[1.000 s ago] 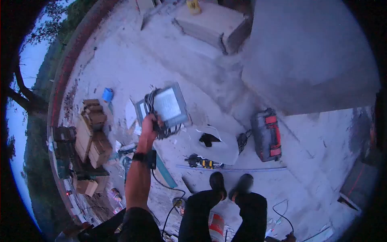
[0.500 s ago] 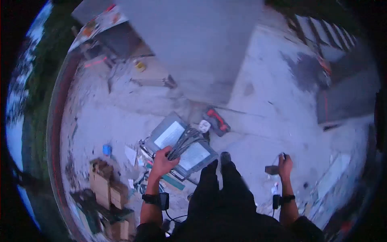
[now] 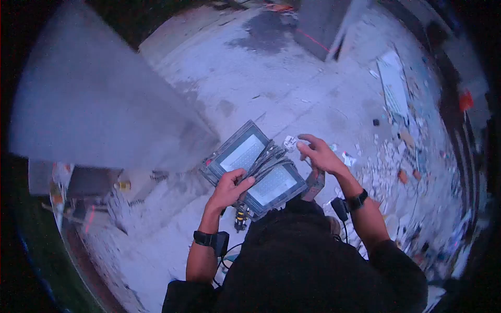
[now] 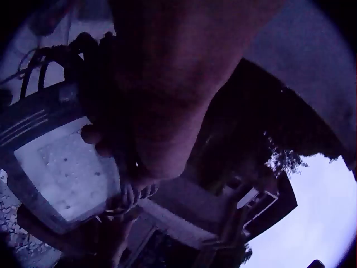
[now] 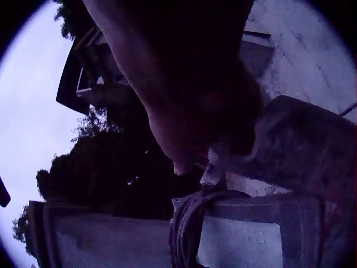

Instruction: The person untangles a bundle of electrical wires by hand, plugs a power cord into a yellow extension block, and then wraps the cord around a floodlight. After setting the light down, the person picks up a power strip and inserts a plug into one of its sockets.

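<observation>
**Two floodlights held over a concrete floor**

The left hand [image 3: 228, 189] curled its fingers round a bundle of dark cables [image 3: 259, 160] that ran across the seam between two flat rectangular grey floodlight panels with pale glass faces [image 3: 253, 167], and so carried the pair in front of the person's chest. In the left wrist view the fingers [image 4: 92, 134] lay against the dark frame of one panel, beside its pale glass. The right hand [image 3: 317, 153] hovered just beside the far corner of the nearer panel with its fingers spread and lightly bent; the head view did not show plainly whether they touched the frame or the small white tag [image 3: 289, 141] close by. In the right wrist view the cable coil [image 5: 187, 234] lay over the edge of a panel, below the hand. Each wrist bore a dark band with a small black camera unit [image 3: 218, 241]. Beneath the panels stretched a pale, stained concrete floor [image 3: 271, 73]. A large grey concrete block [image 3: 94, 109] stood to the left, and a strip of broken rubble and scattered scraps [image 3: 402, 156] lay along the right.
</observation>
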